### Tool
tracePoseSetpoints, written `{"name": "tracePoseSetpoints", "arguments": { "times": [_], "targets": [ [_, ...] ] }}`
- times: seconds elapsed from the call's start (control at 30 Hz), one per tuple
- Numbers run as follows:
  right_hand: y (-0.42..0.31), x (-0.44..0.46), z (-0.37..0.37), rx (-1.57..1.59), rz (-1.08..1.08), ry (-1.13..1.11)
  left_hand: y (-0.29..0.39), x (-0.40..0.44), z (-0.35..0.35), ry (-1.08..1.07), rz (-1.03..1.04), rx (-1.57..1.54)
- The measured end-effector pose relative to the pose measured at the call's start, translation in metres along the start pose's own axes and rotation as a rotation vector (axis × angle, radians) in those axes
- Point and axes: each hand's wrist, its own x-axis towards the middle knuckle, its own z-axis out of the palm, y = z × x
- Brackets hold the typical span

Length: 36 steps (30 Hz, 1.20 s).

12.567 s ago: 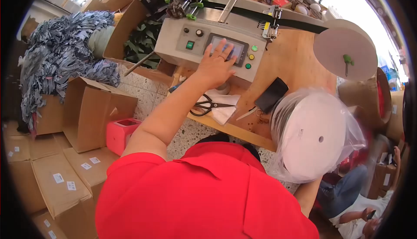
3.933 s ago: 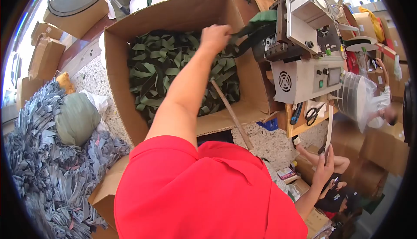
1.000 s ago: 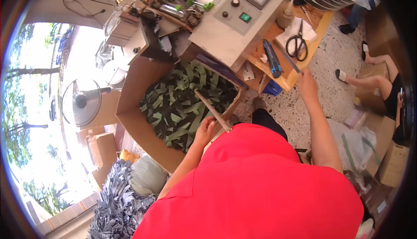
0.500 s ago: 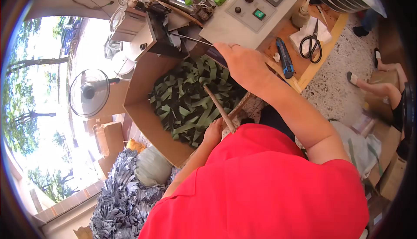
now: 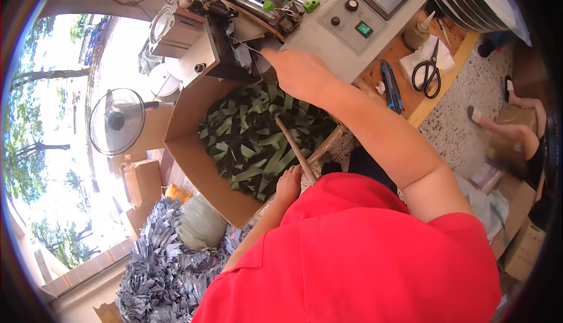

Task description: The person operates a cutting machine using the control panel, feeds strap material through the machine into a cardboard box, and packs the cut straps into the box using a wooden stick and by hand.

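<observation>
1. Your right hand [image 5: 299,75] is closed, pinching a thin blade [image 5: 245,44] that sticks out past your fingers toward the metal head of the machine [image 5: 322,36] (its handle is out of sight inside your fist). Whether the tip touches metal, you cannot tell from here.
2. Your left hand [image 5: 288,184] is low at the near edge of the cardboard box [image 5: 193,159], close to a wooden stick [image 5: 295,147] that leans out over that edge. Its fingers are bent; whether they grip anything, you cannot tell.
3. Inside the box, under your right forearm, dark green strips [image 5: 252,153] lie in a loose, tangled heap.
4. On the wooden table [image 5: 419,110], beyond your right arm, you have a blue-and-black cutter [image 5: 392,86], and beside it black scissors [image 5: 432,63] lying partly on a white cloth [image 5: 444,59]. A bottle [image 5: 416,34] with a pointed nozzle stands next to the cloth.
5. To your left, a fan [image 5: 117,120] faces out near stacked cartons [image 5: 142,181], with bright daylight and trees behind.
6. Lower left, a big pile of blue-grey scraps [image 5: 167,264] surrounds a pale green bundle [image 5: 201,222].
7. To your right, across the speckled floor [image 5: 448,117], another person [image 5: 516,126] sits with legs stretched toward you.
</observation>
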Motion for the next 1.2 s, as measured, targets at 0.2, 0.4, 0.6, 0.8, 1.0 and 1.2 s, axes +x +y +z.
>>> {"name": "tracePoseSetpoints", "arguments": {
  "times": [0.2,0.4,0.6,0.8,1.0,1.2],
  "targets": [
    [-0.010,0.027,0.007,-0.059,0.010,0.009,-0.004,0.001,0.005,-0.047,-0.044,0.001],
    [-0.013,0.035,0.011,-0.042,0.060,0.013,-0.004,0.000,0.002,-0.014,-0.024,-0.019],
    [-0.015,0.010,0.004,0.012,0.140,0.043,0.000,0.000,-0.001,0.001,-0.009,-0.030],
    [-0.002,-0.039,0.000,0.169,0.059,0.228,0.001,-0.002,-0.003,-0.011,0.002,-0.031],
    [0.003,-0.087,-0.010,0.367,0.066,0.308,-0.003,-0.002,-0.003,-0.007,0.032,-0.031],
    [-0.005,-0.095,-0.016,0.464,-0.020,0.461,-0.004,0.000,-0.003,-0.039,0.049,-0.029]
  ]
}}
